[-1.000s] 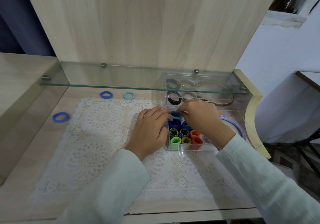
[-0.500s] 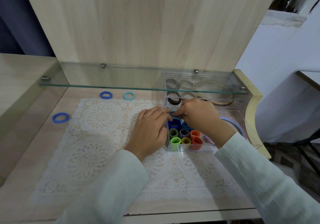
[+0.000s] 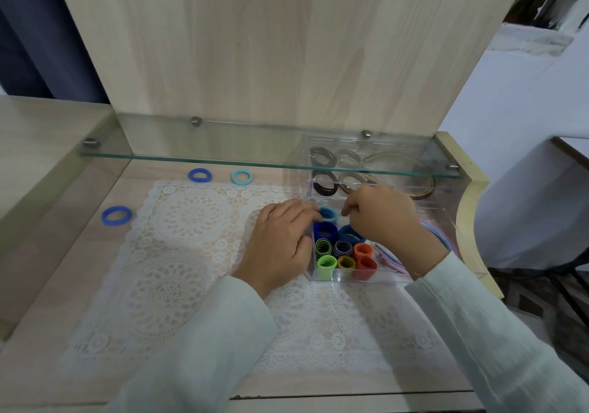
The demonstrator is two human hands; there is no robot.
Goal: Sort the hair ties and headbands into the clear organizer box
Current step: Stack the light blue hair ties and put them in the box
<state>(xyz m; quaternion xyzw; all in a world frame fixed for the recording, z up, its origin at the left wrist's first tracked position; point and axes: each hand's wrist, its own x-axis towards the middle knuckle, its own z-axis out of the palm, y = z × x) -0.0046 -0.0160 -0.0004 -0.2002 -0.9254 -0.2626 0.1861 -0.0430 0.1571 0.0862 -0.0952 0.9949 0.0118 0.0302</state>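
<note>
The clear organizer box (image 3: 357, 277) stands at the right on the lace mat. Its front-left compartment holds several upright hair ties: green, yellow, orange and dark blue. A light blue hair tie (image 3: 328, 214) stands at the back of that row. My left hand (image 3: 280, 243) lies against the box's left wall, fingertips touching this tie. My right hand (image 3: 382, 218) hovers over the box with curled fingers pinching the tie's right side. Black ties (image 3: 324, 188) and a brown headband (image 3: 425, 191) fill the rear compartments. A pink and blue headband (image 3: 438, 237) lies under my right wrist.
Three loose hair ties lie on the table: a blue one (image 3: 116, 215) at the left, a blue one (image 3: 199, 175) and a light blue one (image 3: 241, 177) near the back. A glass shelf (image 3: 207, 152) overhangs the rear of the table and box.
My right hand has drawn slightly to the right, uncovering the light blue tie in the box. My left hand has barely moved.
</note>
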